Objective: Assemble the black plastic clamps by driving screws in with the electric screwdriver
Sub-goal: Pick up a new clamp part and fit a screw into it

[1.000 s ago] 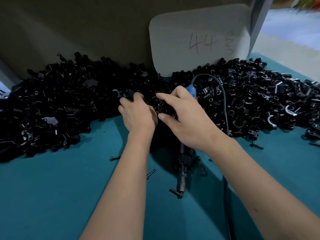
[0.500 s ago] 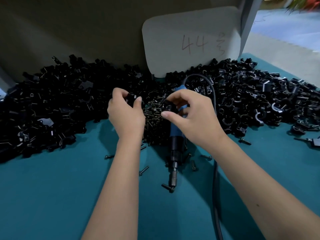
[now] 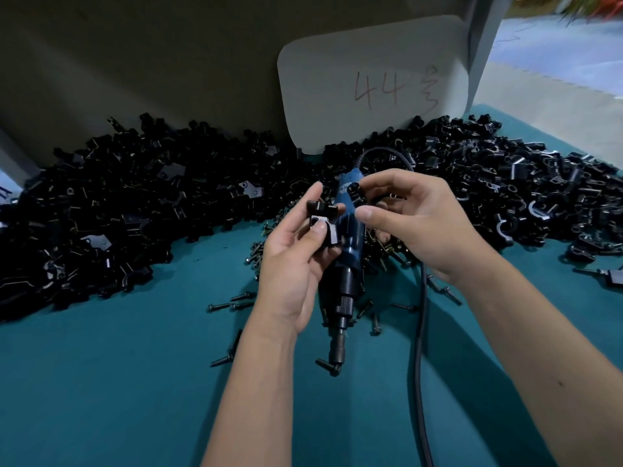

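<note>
My left hand (image 3: 296, 261) grips a black plastic clamp piece (image 3: 322, 220) between thumb and fingers, raised above the table. Beside it my right hand (image 3: 414, 224) pinches a second small black clamp piece (image 3: 354, 192) at its fingertips. Under both hands the blue electric screwdriver (image 3: 349, 241) lies on the teal table (image 3: 118, 382), its black bit end (image 3: 337, 355) towards me with a screw (image 3: 325, 365) at the tip. Loose dark screws (image 3: 232, 303) lie scattered around it, and a heap of them (image 3: 269, 227) sits behind my left hand.
Large piles of black clamp parts fill the table's far left (image 3: 118, 210) and far right (image 3: 526, 190). A grey card marked "44" (image 3: 374, 82) leans on the back wall. The screwdriver's black cable (image 3: 421, 332) runs down towards me, right of centre.
Both hands have drawn back from the piles towards me and lifted, each holding a clamp piece. The screwdriver has stayed on the table.
</note>
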### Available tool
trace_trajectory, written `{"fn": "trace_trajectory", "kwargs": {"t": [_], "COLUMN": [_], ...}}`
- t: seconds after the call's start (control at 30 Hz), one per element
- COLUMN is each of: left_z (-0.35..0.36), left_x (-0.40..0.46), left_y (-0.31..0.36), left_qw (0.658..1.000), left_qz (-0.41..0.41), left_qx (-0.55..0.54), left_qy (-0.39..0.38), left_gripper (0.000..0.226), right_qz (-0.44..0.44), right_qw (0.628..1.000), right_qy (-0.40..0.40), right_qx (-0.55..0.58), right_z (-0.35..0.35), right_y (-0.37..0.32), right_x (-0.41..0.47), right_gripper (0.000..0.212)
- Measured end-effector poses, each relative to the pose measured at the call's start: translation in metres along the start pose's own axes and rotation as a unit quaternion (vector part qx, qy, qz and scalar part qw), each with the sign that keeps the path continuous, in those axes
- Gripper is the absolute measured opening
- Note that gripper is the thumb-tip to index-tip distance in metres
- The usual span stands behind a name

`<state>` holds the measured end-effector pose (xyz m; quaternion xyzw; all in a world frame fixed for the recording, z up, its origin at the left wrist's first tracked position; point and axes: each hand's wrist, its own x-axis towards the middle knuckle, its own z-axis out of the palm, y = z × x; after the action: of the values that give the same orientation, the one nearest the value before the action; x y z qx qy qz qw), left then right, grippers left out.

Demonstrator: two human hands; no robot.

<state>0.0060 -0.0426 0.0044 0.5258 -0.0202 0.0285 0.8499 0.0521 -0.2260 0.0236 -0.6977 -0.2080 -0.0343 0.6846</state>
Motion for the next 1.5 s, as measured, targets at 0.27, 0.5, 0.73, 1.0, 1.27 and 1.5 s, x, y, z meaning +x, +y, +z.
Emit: {"fn": "trace_trajectory", "kwargs": {"t": [0.27, 0.5, 0.73, 1.0, 1.27, 1.5], "left_z": [0.005, 0.004, 0.007, 0.01, 0.014, 0.014], "left_x": [0.0, 0.002, 0.002, -0.001, 0.0, 0.004], "left_y": [-0.002, -0.006, -0.006, -0.004, -0.006, -0.006], "left_qw": [1.0, 0.999, 0.99, 0.983, 0.995, 0.997], "left_qz": [0.003, 0.007, 0.079, 0.133, 0.092, 0.073], "left_qx": [0.024, 0.037, 0.112, 0.125, 0.042, 0.022], "left_qy": [-0.011, 0.018, 0.017, -0.019, -0.009, 0.003], "left_gripper": [0.061, 0.051, 0.02, 0.033, 0.024, 0.023], "right_qz": [0.015, -0.002, -0.008, -0.003, -0.007, -0.019], "right_qw": [0.997, 0.999, 1.0, 0.997, 0.999, 0.998], "right_qy": [0.011, 0.007, -0.01, -0.066, -0.045, -0.058], "right_qx": [0.077, 0.042, 0.008, 0.032, 0.026, -0.003], "right_z": [-0.011, -0.015, -0.01, -0.012, -0.007, -0.006], "right_y": [0.007, 0.003, -0.003, -0.004, 0.001, -0.006], "right_x": [-0.004, -0.003, -0.005, -0.007, -0.006, -0.006], "right_gripper": [0.032, 0.037, 0.033, 0.033, 0.034, 0.039]}}
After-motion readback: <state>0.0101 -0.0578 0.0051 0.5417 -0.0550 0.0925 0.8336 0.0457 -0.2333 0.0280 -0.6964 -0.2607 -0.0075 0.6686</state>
